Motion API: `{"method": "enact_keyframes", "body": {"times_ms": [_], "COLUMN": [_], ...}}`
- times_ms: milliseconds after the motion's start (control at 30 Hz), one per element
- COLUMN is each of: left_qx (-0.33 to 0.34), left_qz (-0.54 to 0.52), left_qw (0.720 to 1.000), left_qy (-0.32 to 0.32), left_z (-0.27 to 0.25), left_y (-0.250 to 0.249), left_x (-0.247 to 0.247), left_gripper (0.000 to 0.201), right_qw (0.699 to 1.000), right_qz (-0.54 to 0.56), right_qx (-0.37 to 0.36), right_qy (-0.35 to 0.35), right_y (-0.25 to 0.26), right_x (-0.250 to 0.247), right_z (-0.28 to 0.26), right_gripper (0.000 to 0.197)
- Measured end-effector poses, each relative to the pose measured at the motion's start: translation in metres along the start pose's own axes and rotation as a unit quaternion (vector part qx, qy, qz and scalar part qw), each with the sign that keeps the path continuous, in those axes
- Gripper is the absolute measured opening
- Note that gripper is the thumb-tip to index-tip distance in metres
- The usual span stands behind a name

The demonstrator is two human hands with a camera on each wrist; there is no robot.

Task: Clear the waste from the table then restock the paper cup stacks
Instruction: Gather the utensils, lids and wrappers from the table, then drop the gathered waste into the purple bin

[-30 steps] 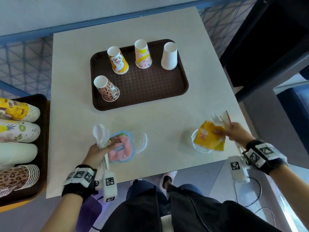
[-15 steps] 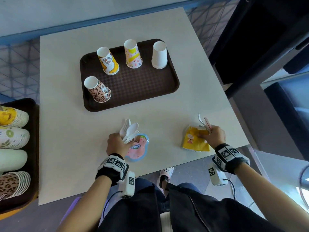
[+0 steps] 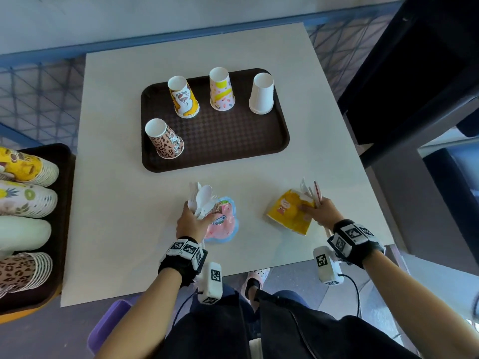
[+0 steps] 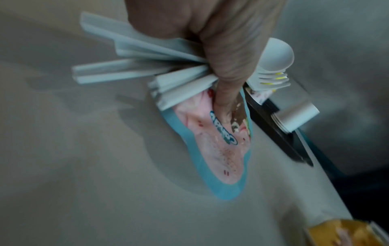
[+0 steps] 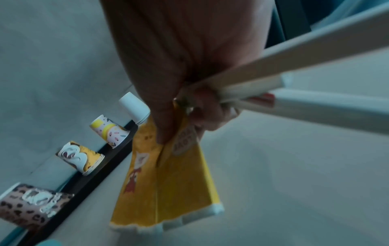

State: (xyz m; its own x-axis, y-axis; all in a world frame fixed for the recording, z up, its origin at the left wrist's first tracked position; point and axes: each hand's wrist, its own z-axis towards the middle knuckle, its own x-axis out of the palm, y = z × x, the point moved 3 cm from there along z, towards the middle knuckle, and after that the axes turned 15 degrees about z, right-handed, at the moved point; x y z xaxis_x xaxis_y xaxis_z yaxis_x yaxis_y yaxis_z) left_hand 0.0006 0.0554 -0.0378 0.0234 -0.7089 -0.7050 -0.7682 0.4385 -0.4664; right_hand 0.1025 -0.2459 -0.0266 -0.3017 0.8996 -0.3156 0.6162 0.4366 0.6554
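Observation:
My left hand [image 3: 194,218] grips a bundle of white plastic cutlery [image 3: 201,199] together with a pink and blue snack wrapper [image 3: 224,225] near the table's front edge; the left wrist view shows the fingers [image 4: 227,93] curled over the wrapper [image 4: 216,149] and cutlery handles [image 4: 130,69]. My right hand [image 3: 320,212] grips a yellow wrapper [image 3: 289,213] plus cutlery and sticks [image 3: 309,191]. In the right wrist view the yellow wrapper [image 5: 172,183] hangs from that hand. Several upturned paper cups stand on the brown tray [image 3: 220,146].
A second dark tray [image 3: 62,203] left of the white table [image 3: 116,216] holds lying stacks of paper cups: yellow [image 3: 28,168], fruit-print [image 3: 26,202], white [image 3: 23,235], leopard [image 3: 23,270]. A purple bin [image 3: 108,330] sits under the front edge. Dark furniture stands at right.
Both hands have moved toward the table's middle with their bundles. The clear plastic lids that lay beneath the wrappers a second ago are out of sight.

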Motion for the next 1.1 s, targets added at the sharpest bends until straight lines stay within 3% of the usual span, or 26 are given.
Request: {"method": "enact_keyframes", "body": {"times_ms": [100,233,500,667,800,867,900,1100], "left_qx": [-0.03,-0.041,-0.032,-0.047,-0.065,-0.08,-0.088,-0.137], "left_qz": [-0.116,-0.188,-0.313,-0.357,-0.397,-0.408,-0.413,-0.427], "left_qw": [0.993,0.981,0.947,0.929,0.909,0.902,0.899,0.88], "left_qy": [-0.007,-0.013,-0.062,-0.088,-0.106,-0.114,-0.115,-0.158], "left_z": [-0.003,-0.008,-0.036,-0.067,-0.101,-0.116,-0.123,-0.166], "left_y": [0.011,0.024,0.072,0.153,0.227,0.267,0.287,0.392], "left_x": [-0.003,-0.022,-0.096,-0.139,-0.174,-0.189,-0.197,-0.231], "left_gripper": [0.065,0.025,0.021,0.023,0.049,0.061,0.065,0.027], "right_qw": [0.998,0.994,0.976,0.948,0.921,0.904,0.899,0.849], "right_qz": [0.045,0.047,-0.007,-0.08,-0.129,-0.145,-0.154,-0.232], "right_qx": [0.013,-0.037,-0.128,-0.163,-0.182,-0.196,-0.199,-0.213], "right_qy": [0.039,0.094,0.178,0.263,0.32,0.351,0.358,0.425], "right_y": [0.01,0.039,0.092,0.098,0.091,0.086,0.083,0.056], "right_x": [0.013,0.044,0.146,0.244,0.326,0.366,0.385,0.486], "right_z": [-0.001,-0.014,-0.058,-0.103,-0.154,-0.181,-0.194,-0.263], "right_gripper": [0.028,0.025,0.032,0.012,0.013,0.003,0.013,0.033]}}
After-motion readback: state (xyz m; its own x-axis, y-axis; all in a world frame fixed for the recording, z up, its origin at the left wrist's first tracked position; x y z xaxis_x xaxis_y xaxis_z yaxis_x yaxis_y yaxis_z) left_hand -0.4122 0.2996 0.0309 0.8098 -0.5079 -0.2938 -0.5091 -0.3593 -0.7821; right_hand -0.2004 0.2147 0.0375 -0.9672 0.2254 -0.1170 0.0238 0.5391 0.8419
